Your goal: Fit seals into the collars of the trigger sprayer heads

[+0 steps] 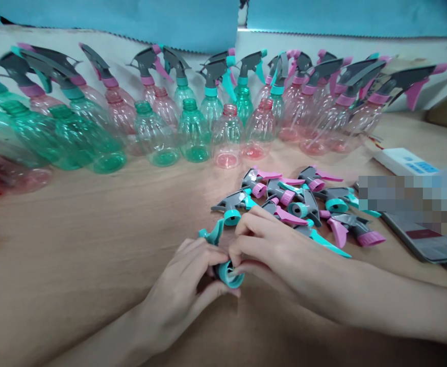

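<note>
My left hand (pixel 185 280) is wrapped round a grey spray trigger head with a teal collar (pixel 238 281) and teal trigger. The collar's open end faces right and towards me. At that opening my right hand (pixel 269 250) has its thumb and fingers pinched together. Something small and pale shows inside the collar by the fingertips, too small to name. Just beyond my hands lies a pile of loose spray trigger heads (pixel 231 216), grey with pink or teal collars and triggers.
Open-necked green bottles (pixel 194 132) and pink bottles (pixel 227 137) stand in a row across the wooden table (pixel 112 224). Behind them are bottles with spray heads fitted (pixel 323 97). At the right lie a phone (pixel 426 234) with a cable and a white box (pixel 403 160).
</note>
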Motion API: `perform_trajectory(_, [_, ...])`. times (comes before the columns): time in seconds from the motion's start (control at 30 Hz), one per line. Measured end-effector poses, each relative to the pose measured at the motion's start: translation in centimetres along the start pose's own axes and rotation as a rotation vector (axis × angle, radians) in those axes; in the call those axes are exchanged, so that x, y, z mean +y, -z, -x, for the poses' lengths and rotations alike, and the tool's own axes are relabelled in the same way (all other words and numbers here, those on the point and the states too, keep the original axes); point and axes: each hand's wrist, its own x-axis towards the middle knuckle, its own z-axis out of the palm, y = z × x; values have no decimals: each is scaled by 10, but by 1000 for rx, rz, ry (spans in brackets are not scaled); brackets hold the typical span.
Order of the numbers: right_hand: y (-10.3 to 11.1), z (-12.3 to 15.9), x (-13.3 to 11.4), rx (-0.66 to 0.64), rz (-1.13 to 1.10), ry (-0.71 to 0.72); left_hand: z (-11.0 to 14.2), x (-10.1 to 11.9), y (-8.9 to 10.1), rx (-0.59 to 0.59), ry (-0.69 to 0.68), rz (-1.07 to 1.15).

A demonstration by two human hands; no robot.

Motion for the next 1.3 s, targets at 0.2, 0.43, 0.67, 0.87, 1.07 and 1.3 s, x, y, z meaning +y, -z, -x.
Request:
perform_trajectory(0.2, [2, 1, 0, -11, 25, 16, -3, 1, 0, 19, -32, -10])
perform_trajectory(0.43, [0, 6, 7, 0, 9, 73, -3, 2, 1, 31, -67, -18])
perform_trajectory(0.67, [12, 8, 0, -45, -83, 28, -5, -7, 5, 160, 48, -78])
perform_trajectory(0.87, [12, 0, 7, 131, -44, 72, -4, -10, 5, 156, 17, -96])
perform_trajectory(1.07, [3, -3, 11, 172, 63, 102, -4, -10, 4, 190, -12, -99])
perform_trajectory(1.3, [-1, -4, 11, 210, 84, 147, -4, -9, 4, 169, -27, -108])
